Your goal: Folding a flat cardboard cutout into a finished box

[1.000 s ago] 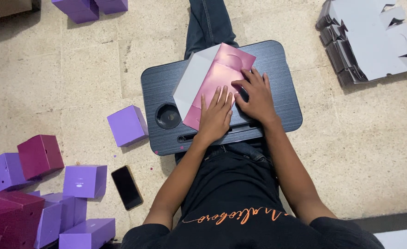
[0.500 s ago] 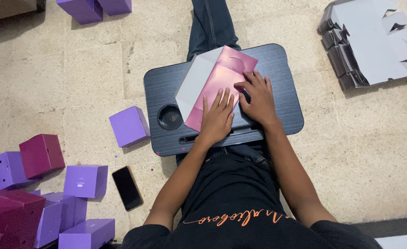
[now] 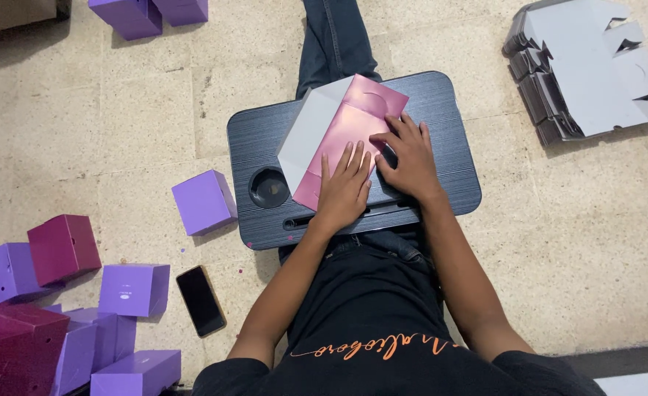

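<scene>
Item: flat pink box blank point(image 3: 346, 136) lying on dark lap tray point(image 3: 441, 110), left hand point(image 3: 344, 187) and right hand point(image 3: 410, 158) pressing it flat with fingers spread, pinching nothing; purple boxes point(image 3: 126, 290) sitting left, partly cropped.

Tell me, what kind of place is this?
Probably a home or small workshop floor where boxes get folded: a lap desk on the tiled floor, flat cardboard stacked nearby, and purple boxes. Both hands press pink card.

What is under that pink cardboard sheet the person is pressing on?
The pink box blank lies flat on a dark lap tray, pressed by the left hand and right hand. Anything beneath it is hidden.
</scene>
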